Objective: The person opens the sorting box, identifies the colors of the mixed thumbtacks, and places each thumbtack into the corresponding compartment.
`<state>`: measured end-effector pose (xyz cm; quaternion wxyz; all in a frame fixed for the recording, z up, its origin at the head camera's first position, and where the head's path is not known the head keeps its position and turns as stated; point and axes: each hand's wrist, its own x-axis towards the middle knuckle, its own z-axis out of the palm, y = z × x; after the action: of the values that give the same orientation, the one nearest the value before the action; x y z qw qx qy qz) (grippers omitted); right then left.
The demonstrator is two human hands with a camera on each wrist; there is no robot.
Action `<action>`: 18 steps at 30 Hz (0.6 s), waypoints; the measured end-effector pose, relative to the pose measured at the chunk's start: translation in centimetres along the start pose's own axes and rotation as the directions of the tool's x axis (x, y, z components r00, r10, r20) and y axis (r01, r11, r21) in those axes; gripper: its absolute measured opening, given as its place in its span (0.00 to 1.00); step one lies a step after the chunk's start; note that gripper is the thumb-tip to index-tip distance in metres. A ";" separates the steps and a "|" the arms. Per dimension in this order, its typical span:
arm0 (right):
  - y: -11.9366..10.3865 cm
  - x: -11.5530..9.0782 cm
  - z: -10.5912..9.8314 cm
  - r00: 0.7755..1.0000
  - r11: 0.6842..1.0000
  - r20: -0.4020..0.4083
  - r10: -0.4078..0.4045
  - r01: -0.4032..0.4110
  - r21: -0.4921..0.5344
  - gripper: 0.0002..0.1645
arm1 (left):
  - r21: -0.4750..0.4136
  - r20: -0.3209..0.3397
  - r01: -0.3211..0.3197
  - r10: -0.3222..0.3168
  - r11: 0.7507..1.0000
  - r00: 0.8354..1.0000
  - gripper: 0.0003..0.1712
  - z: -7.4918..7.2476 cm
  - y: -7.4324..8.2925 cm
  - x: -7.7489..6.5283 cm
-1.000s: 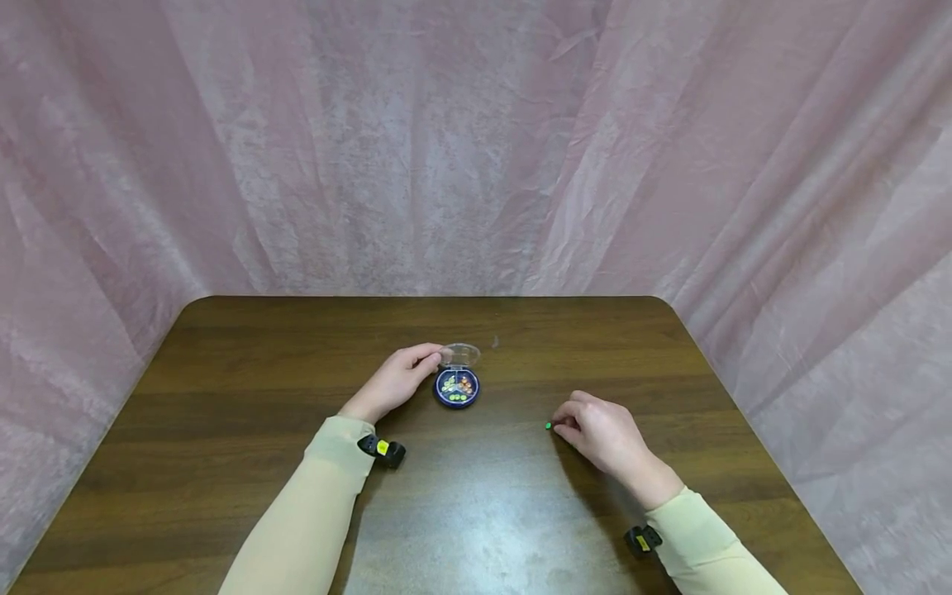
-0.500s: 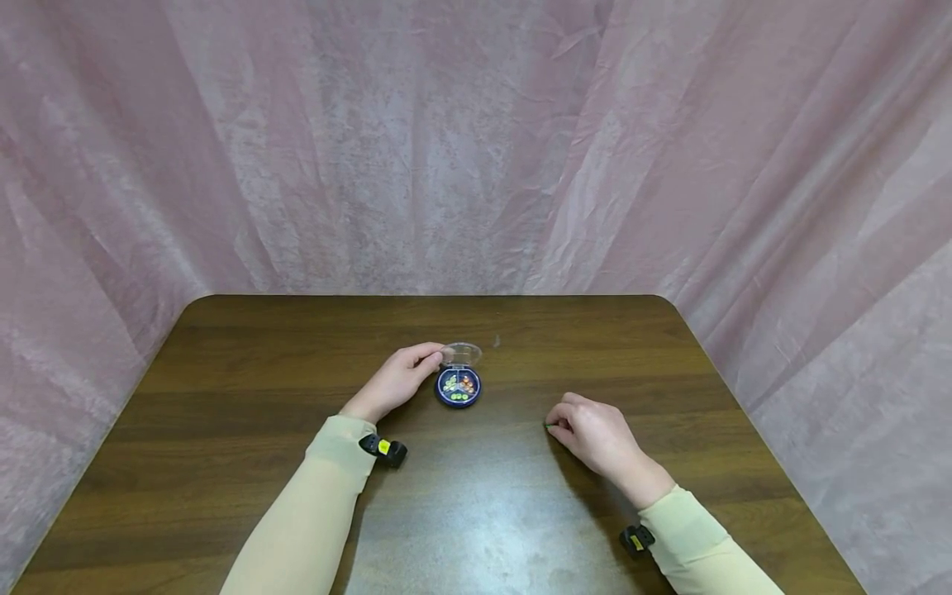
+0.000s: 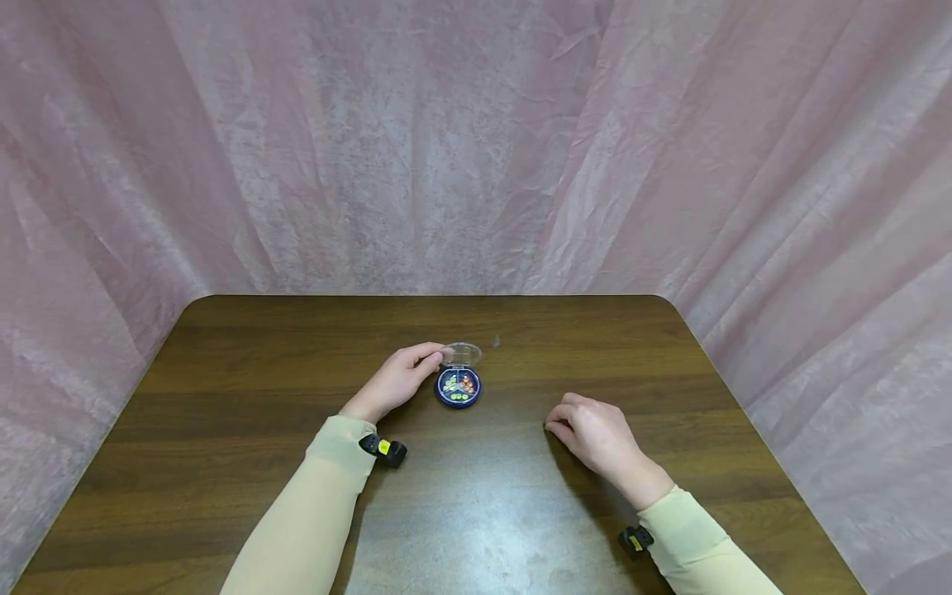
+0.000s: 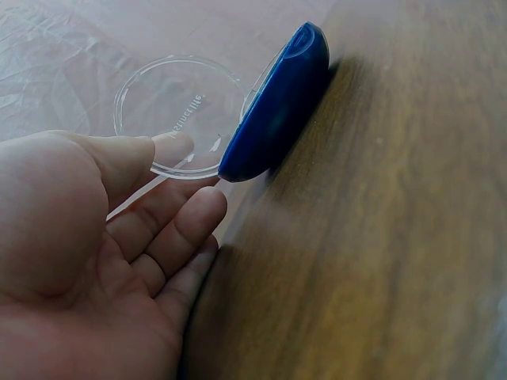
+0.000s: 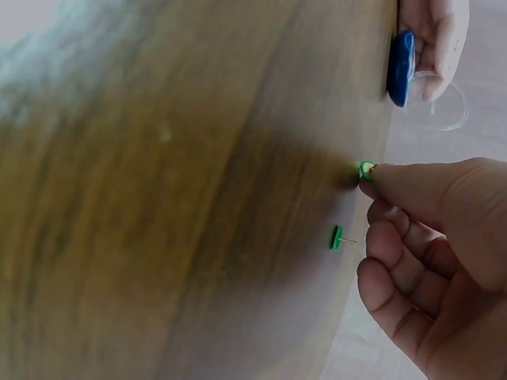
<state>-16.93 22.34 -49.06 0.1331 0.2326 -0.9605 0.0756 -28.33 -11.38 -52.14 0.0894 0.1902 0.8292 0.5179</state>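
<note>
A small round blue case (image 3: 458, 387) sits on the table with its clear lid (image 4: 182, 95) raised. Several green, orange and pale thumbtacks lie in its divided compartments. My left hand (image 3: 397, 378) pinches the lid's edge between thumb and fingers, on the case's left. Over to the right, my right hand (image 3: 595, 434) is low over the table. Its thumb and forefinger pinch a green thumbtack (image 5: 367, 170), hidden from the head view. A second green thumbtack (image 5: 337, 237) rests on its head with the point up, just below the curled fingers in the right wrist view.
The brown wooden table (image 3: 297, 322) runs back to a pink curtain (image 3: 476, 149). A tiny clear scrap or mark (image 3: 496, 340) shows behind the case on its right.
My right hand has shifted slightly left, and its fingers have come over the green thumbtack, which no longer shows in the head view. My left hand and the case stay put.
</note>
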 end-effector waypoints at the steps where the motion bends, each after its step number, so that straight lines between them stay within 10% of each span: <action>1: 0.0 0.0 0.0 1.000 1.000 -0.008 0.001 -0.001 0.000 0.03 | 0.000 0.000 0.001 -0.001 1.000 1.000 0.17 0.0 0.0 0.0; 18: 0.3 0.3 0.6 0.995 0.996 -0.068 0.078 -0.075 0.038 0.05 | -0.002 0.006 -0.018 0.018 1.000 1.000 0.19 0.0 -0.2 -0.1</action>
<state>-17.46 22.39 -49.56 0.1591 0.1951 -0.9620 0.1054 -28.29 -11.55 -52.36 0.0875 0.1994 0.8266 0.5190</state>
